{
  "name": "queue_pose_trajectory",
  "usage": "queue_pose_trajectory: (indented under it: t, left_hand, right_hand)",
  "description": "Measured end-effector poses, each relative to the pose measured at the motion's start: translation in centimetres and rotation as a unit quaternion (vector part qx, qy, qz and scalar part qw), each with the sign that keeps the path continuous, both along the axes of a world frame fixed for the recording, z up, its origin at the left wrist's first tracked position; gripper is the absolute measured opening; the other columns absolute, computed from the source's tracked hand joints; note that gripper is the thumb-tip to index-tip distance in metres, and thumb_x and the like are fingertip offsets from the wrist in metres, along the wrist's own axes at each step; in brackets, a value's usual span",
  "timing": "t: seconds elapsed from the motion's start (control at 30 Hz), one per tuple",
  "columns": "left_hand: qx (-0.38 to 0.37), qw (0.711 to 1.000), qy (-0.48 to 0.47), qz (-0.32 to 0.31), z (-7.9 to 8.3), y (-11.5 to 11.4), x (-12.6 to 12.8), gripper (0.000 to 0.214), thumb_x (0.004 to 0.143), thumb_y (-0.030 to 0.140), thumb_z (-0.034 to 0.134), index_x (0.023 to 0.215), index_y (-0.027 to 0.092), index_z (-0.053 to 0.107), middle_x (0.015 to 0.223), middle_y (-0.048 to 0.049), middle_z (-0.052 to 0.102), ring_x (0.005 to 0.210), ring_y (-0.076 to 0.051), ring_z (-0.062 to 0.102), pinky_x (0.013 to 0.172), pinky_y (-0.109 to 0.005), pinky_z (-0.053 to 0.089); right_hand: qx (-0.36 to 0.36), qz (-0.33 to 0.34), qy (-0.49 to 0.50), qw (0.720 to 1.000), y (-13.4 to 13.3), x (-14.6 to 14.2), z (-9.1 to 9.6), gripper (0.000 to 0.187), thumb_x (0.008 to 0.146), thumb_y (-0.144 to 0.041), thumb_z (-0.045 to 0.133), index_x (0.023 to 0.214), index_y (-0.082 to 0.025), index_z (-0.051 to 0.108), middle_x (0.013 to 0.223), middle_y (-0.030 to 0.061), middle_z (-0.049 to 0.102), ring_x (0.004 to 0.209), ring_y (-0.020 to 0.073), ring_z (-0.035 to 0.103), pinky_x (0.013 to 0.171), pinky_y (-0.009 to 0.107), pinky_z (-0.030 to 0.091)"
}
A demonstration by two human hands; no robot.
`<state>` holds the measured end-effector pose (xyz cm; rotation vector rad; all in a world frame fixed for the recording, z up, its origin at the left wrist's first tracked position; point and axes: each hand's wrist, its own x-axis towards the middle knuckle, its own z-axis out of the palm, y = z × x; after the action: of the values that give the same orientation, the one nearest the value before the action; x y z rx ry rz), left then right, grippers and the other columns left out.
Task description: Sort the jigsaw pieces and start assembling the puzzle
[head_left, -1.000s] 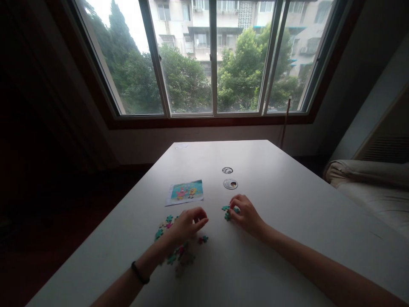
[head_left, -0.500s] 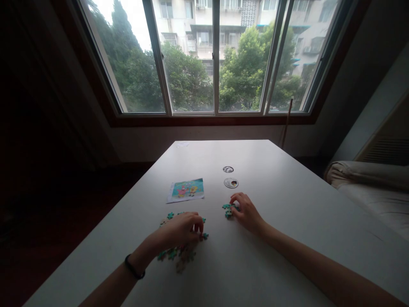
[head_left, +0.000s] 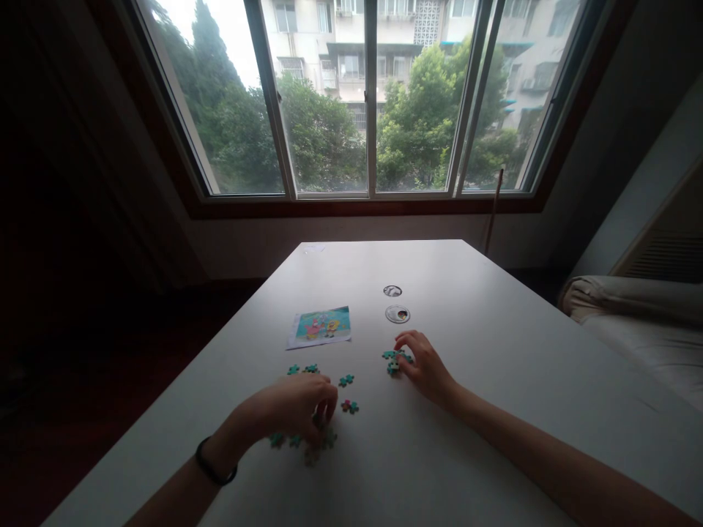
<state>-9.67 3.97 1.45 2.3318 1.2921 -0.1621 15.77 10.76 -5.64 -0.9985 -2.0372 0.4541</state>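
Loose jigsaw pieces (head_left: 346, 380) lie scattered on the white table (head_left: 494, 351) in front of me. My left hand (head_left: 294, 410), a dark band on its wrist, is curled over the near part of the pile, fingertips down among the pieces. My right hand (head_left: 422, 366) rests further right with its fingers pinched on a small joined cluster of teal pieces (head_left: 391, 359). A printed cartoon reference picture (head_left: 320, 326) lies flat beyond the pile.
Two round cable holes (head_left: 396, 314) sit in the table past my right hand. A wide window (head_left: 367, 95) fills the far wall. A beige sofa (head_left: 631, 315) stands off the table's right side. The left side of the room is dark.
My left hand has drawn back toward me across the pile, uncovering a few pieces near its far edge. My right hand has stayed on the teal cluster.
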Motion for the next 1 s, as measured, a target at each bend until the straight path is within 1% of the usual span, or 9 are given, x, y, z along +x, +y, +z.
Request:
queue_pose_trajectory:
  t: [0.23,0.33,0.4,0.47,0.53,0.63,0.77,0.93,1.0]
  left_hand:
    - [0.002,1.000,-0.005,0.006,-0.4,0.4,-0.5,0.016,0.056,0.016,0.073,0.067,0.019,0.062,0.073,0.0023,0.060,0.064,-0.014,0.052,0.052,-0.020,0.034]
    - [0.012,0.999,-0.040,0.006,-0.4,0.9,-0.4,0.012,0.060,0.014,0.070,0.066,0.018,0.061,0.069,0.0032,0.058,0.060,-0.012,0.050,0.051,-0.019,0.034]
    - [0.052,0.993,-0.110,0.008,-0.4,1.2,0.1,0.008,0.067,0.014,0.067,0.068,0.018,0.060,0.070,0.0028,0.057,0.060,-0.011,0.050,0.053,-0.018,0.036]
    - [0.105,0.976,-0.192,0.020,-0.6,1.5,0.9,0.005,0.073,0.016,0.064,0.070,0.017,0.060,0.072,0.0016,0.057,0.060,-0.010,0.050,0.055,-0.018,0.038]
    - [0.141,0.956,-0.255,0.029,-0.9,1.5,1.9,0.008,0.077,0.019,0.061,0.069,0.016,0.059,0.072,0.0005,0.056,0.060,-0.009,0.050,0.056,-0.018,0.040]
    - [0.166,0.939,-0.301,0.032,-1.6,1.0,3.3,0.012,0.080,0.020,0.059,0.068,0.016,0.058,0.073,-0.0009,0.057,0.063,-0.010,0.053,0.059,-0.019,0.041]
    - [0.202,0.927,-0.314,0.025,-2.2,0.2,4.5,0.016,0.081,0.021,0.058,0.065,0.016,0.056,0.073,-0.0023,0.058,0.066,-0.012,0.054,0.061,-0.021,0.042]
    - [0.284,0.903,-0.322,-0.004,-2.9,-0.1,4.7,0.023,0.086,0.022,0.049,0.065,0.017,0.054,0.072,-0.0046,0.057,0.067,-0.014,0.054,0.062,-0.023,0.041]
    - [0.305,0.902,-0.304,-0.015,-3.4,-0.1,4.6,0.024,0.088,0.022,0.046,0.066,0.017,0.054,0.073,-0.0051,0.057,0.067,-0.014,0.053,0.061,-0.024,0.041]
  right_hand:
    - [0.005,0.004,0.002,1.000,0.2,0.0,-0.3,0.016,0.072,-0.006,0.049,0.079,-0.019,0.052,0.093,0.0066,0.056,0.091,0.0220,0.050,0.082,0.037,0.040]
    - [0.038,0.020,0.005,0.999,-0.4,0.0,0.1,0.017,0.072,-0.005,0.049,0.080,-0.019,0.053,0.094,0.0072,0.056,0.092,0.0223,0.050,0.082,0.037,0.040]
    - [0.065,0.067,0.006,0.996,-1.3,-0.2,0.7,0.016,0.075,-0.006,0.049,0.083,-0.020,0.053,0.096,0.0075,0.057,0.092,0.0215,0.051,0.082,0.036,0.041]
    - [0.061,0.136,0.000,0.989,-2.4,-0.6,1.4,0.014,0.081,-0.011,0.048,0.088,-0.020,0.054,0.096,0.0074,0.057,0.091,0.0197,0.052,0.080,0.034,0.042]
    - [0.025,0.190,-0.006,0.981,-3.4,-1.0,1.8,0.009,0.084,-0.020,0.050,0.093,-0.020,0.054,0.094,0.0072,0.059,0.087,0.0183,0.054,0.077,0.031,0.044]
    - [-0.034,0.231,0.016,0.972,-4.0,-1.5,1.7,0.018,0.084,-0.034,0.055,0.094,-0.019,0.055,0.084,0.0055,0.061,0.076,0.0162,0.057,0.069,0.028,0.045]
    - [-0.070,0.219,0.061,0.971,-3.9,-1.6,1.3,0.022,0.082,-0.039,0.057,0.089,-0.019,0.059,0.073,0.0029,0.062,0.066,0.0138,0.056,0.063,0.025,0.045]
    - [-0.072,0.197,0.091,0.974,-3.5,-1.5,1.5,0.024,0.074,-0.041,0.066,0.079,-0.018,0.061,0.068,0.0022,0.062,0.063,0.0135,0.056,0.061,0.025,0.045]
    - [-0.070,0.194,0.091,0.974,-3.4,-1.4,1.4,0.024,0.073,-0.041,0.067,0.077,-0.018,0.061,0.068,0.0023,0.062,0.063,0.0135,0.055,0.060,0.025,0.045]
